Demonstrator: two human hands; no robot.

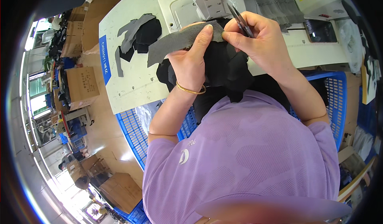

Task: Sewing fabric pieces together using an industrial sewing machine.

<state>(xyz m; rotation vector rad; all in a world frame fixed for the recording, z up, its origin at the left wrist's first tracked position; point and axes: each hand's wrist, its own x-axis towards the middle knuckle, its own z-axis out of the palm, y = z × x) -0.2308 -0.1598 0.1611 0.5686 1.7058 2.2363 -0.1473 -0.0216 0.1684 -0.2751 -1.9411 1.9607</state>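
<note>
A grey fabric strip (171,44) is stretched out in front of me over the sewing table. My left hand (191,60) is closed on it, the thumb pressing on top. At the strip's right end, my right hand (259,40) pinches the edge between thumb and fingertip. That same hand also keeps small dark thread snips (241,23) in its fingers, their points facing the machine. Black fabric (227,70) hangs below both hands over the table's near edge; whether it is joined to the strip I cannot tell.
A white sewing machine (211,2) stands just beyond my hands. Black and grey cut pieces (139,32) lie on the left of the table, stacked grey pieces (273,4) and a phone (320,31) on the right. Blue plastic baskets (133,136) flank my lap.
</note>
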